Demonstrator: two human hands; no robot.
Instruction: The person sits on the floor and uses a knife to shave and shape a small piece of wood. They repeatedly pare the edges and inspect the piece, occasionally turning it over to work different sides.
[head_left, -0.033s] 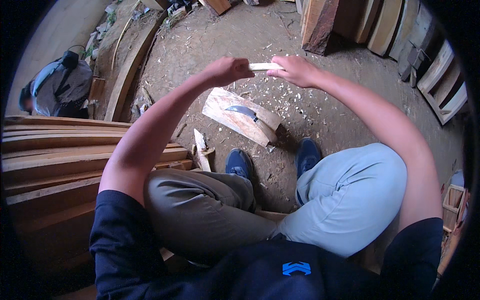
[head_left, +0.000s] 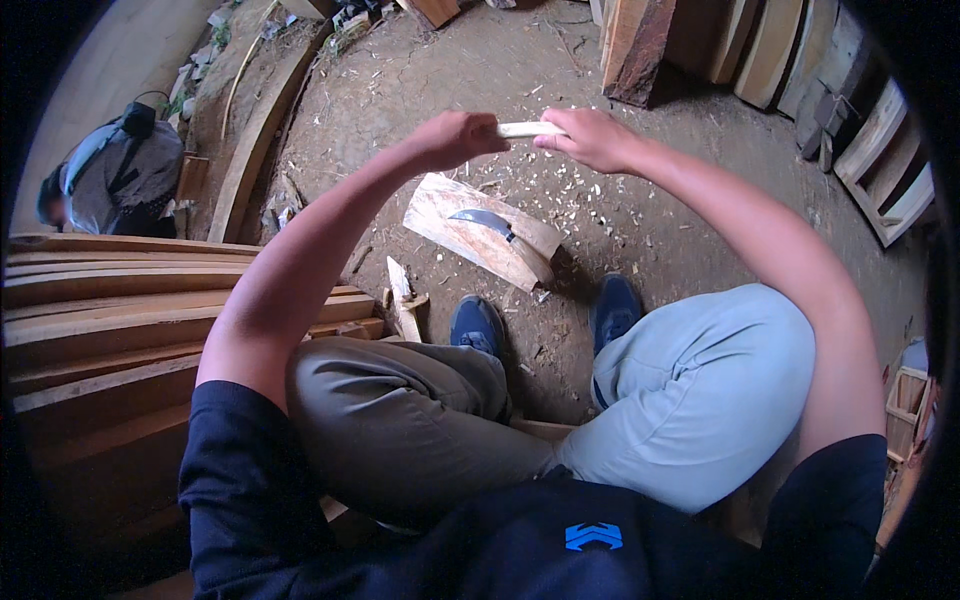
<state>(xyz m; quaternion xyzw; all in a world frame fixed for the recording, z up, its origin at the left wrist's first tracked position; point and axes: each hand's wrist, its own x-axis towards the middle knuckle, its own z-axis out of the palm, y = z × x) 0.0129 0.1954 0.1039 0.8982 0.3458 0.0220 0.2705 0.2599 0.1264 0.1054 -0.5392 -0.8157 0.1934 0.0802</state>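
Both arms reach out in front of me, holding a short pale wooden stick [head_left: 526, 130] level between the hands. My left hand [head_left: 460, 138] is closed around its left end. The fingers and thumb of my right hand [head_left: 592, 140] grip the right end. Only the stick's middle shows; its ends are covered by the hands. Below them a pale wooden block [head_left: 432, 212] lies on the ground. A curved-blade knife [head_left: 484, 218] rests on top of it, blade toward the left and wooden handle toward my feet. Neither hand touches the knife.
Wood shavings [head_left: 600, 205] litter the dirt floor around the block. A split wood piece [head_left: 402, 300] lies near my left shoe. Stacked planks [head_left: 130, 300] fill the left side. Thick boards [head_left: 640, 50] and a wooden frame [head_left: 885, 170] stand at the right. A person [head_left: 125, 175] is at the far left.
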